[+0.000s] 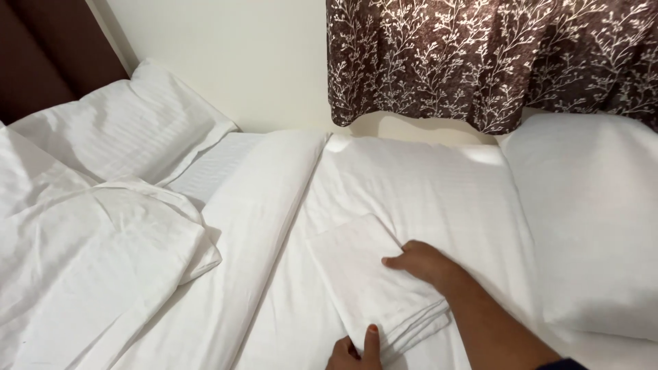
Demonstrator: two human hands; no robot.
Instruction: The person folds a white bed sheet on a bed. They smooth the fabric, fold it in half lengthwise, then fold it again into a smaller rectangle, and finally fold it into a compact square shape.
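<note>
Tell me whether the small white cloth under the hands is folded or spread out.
Folded. The small white striped cloth forms a neat rectangle with stacked layered edges at its lower right corner.

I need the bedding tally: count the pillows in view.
3. One pillow lies at the upper left by the headboard, a crumpled pillow at the left in front of it, a third pillow along the right edge. Others may be hidden under the sheets.

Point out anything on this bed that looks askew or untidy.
The loose white sheet at the left lies crumpled in a heap with a corner flipped over. The folded white cloth under the right hand and left hand sits at an angle, layered edges fanned.
</note>
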